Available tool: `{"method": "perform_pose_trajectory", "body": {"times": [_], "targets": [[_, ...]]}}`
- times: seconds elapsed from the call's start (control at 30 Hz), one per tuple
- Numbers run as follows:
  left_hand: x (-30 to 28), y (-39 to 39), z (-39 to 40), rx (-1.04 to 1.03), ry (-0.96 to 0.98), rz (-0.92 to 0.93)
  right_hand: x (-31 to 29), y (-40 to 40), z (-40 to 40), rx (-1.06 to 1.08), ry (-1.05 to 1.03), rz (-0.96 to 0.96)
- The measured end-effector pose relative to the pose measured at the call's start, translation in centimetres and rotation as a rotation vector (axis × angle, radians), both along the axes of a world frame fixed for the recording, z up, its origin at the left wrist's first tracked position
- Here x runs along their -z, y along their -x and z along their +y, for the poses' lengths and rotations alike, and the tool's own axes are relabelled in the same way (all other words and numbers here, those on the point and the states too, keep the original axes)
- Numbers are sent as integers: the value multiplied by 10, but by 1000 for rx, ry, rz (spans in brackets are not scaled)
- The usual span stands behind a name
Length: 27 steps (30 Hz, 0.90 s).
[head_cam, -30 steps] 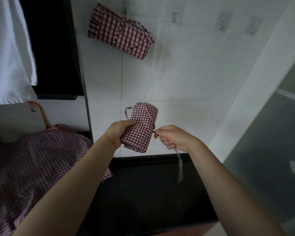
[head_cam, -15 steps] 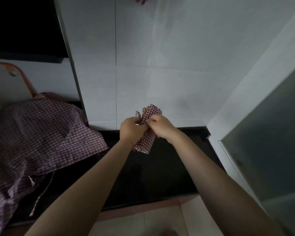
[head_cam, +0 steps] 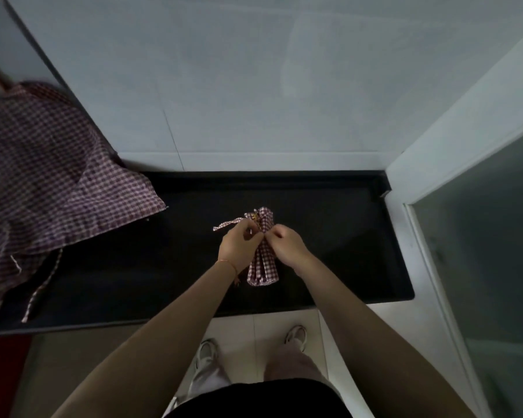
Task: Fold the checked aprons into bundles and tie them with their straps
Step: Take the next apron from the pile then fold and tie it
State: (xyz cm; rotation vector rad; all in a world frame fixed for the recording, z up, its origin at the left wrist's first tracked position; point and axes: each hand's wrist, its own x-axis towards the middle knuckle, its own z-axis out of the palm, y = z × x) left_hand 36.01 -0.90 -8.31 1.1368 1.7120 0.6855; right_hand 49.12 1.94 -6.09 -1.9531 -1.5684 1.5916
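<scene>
At frame centre, the fingers [head_cam: 255,233] of the left hand [head_cam: 238,248] and those of the right hand [head_cam: 287,245] are closed in pinches at the waist of the apron bundle [head_cam: 262,267], presumably on strap ends; the exact strap held by the right hand cannot be made out. One strap tail [head_cam: 227,223] is seen sticking out toward the left, above the left hand. The bundle is held upright over the dark surface [head_cam: 344,242]; whether its lower end rests on it cannot be told.

Risks, as judged:
- Knot left slack if tension is released early; the roll would spring open.
- Short tail pulled through, so no knot is formed.
- Bundle slipped downward if both pinches are shifted at once.

At left of frame, a second checked apron [head_cam: 52,182] is draped unfolded, its strap [head_cam: 41,288] trailing across the surface; it could be snagged or dragged off.
</scene>
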Motion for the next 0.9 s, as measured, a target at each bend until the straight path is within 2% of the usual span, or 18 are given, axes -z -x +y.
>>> {"method": "perform_pose_trajectory", "body": {"times": [0.07, 0.2, 0.37, 0.5, 0.7, 0.8, 0.9], "targets": [[8, -8, 1, 38, 23, 49, 8, -10, 4, -23, 24, -8], [14, -21, 1, 57, -119, 193, 15, -17, 12, -80, 15, -35], [15, -27, 5, 37, -213, 219, 14, -21, 19, -168, -1, -74], [13, -29, 8, 5, -136, 62, 15, -21, 17, -210, -17, -81], [20, -22, 16, -25, -36, 2, 15, -18, 10, -197, -141, -87], [19, -19, 17, 17, -18, 16, 10, -14, 11, -257, -220, -136], [16, -19, 19, 181, -5, 147, 2, -11, 14, -302, -290, -150]]}}
